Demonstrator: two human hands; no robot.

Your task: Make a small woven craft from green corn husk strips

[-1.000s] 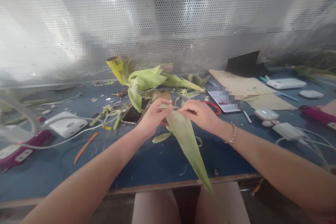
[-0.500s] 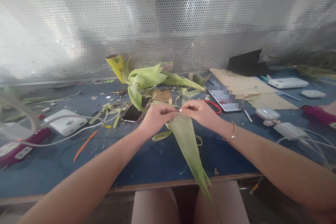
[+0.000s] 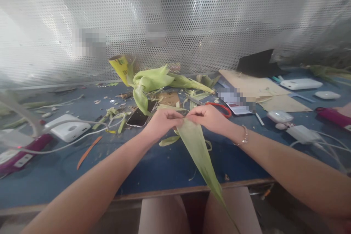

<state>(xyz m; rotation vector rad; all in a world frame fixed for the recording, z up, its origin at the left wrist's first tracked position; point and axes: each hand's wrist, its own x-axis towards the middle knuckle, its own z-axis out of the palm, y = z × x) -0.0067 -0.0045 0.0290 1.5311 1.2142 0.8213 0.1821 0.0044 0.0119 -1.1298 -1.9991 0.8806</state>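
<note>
My left hand (image 3: 161,121) and my right hand (image 3: 208,116) meet over the blue table (image 3: 153,168), fingers pinched together on the top edge of a long pale green leaf (image 3: 197,150). The leaf hangs down from my fingers, tapering to a point past the table's front edge over my lap. My right wrist wears a thin bracelet (image 3: 244,135). Just beyond my hands lies a heap of green husks (image 3: 156,80) and a dark phone (image 3: 139,116).
Red-handled scissors (image 3: 222,108) lie behind my right hand. A white power bank (image 3: 68,130) with cable and a magenta device (image 3: 19,153) are at left; white chargers (image 3: 301,134), cardboard (image 3: 255,87) and another phone (image 3: 236,103) at right. A perforated metal wall (image 3: 175,18) backs the table.
My hands have drawn a little closer together on the leaf's top edge and the leaf has shifted slightly; the view has tilted down a touch.
</note>
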